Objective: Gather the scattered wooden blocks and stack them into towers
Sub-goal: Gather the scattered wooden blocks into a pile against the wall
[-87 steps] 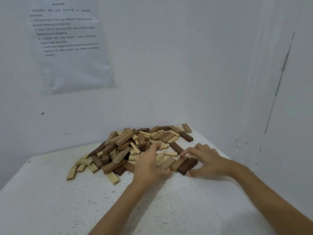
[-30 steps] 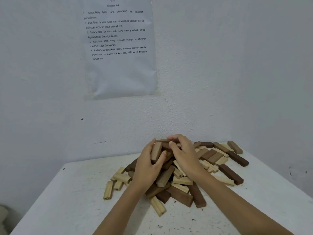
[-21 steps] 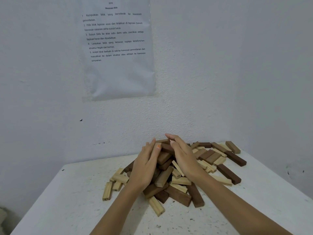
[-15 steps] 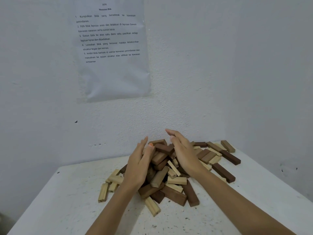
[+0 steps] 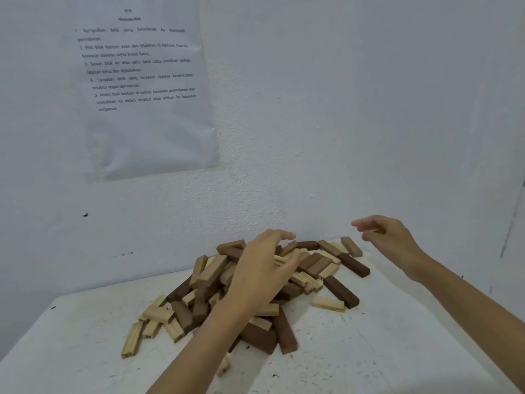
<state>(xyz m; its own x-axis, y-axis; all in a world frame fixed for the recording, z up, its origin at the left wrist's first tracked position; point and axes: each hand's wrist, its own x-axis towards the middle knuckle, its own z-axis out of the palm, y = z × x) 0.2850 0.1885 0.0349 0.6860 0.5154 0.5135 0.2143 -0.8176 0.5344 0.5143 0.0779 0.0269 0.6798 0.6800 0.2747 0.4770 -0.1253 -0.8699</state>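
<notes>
- White speckled table (image 5: 397,351) set into a room corner carries everything; no tower stands on it yet.
- Nearest, a dark brown block (image 5: 285,332) lies flat, its long axis running away from the viewer. A pale block (image 5: 132,339) at the left edge angles toward the far right.
- Behind them the pile of wooden blocks (image 5: 210,280) sits as a loose heap mid-table, long axes pointing every way, several propped up and tilted.
- By their look, the blocks are light, rigid and smooth-faced. Each is best pinched across its narrow sides near the middle; tilted ones would likely slide if a neighbour is pulled.
- Left hand (image 5: 264,274) is spread palm-down over the heap's crown, fingers loosely curved. It seems to clasp nothing, though what lies under the palm is hidden.
- Right hand (image 5: 389,240) hangs clear above the far-right blocks, fingers relaxed and empty, well apart from the other hand.
- Farther back, a long dark block (image 5: 353,264) slants from far left to near right.
- Beyond, a printed sheet (image 5: 147,109) hangs on the white wall (image 5: 341,109).
</notes>
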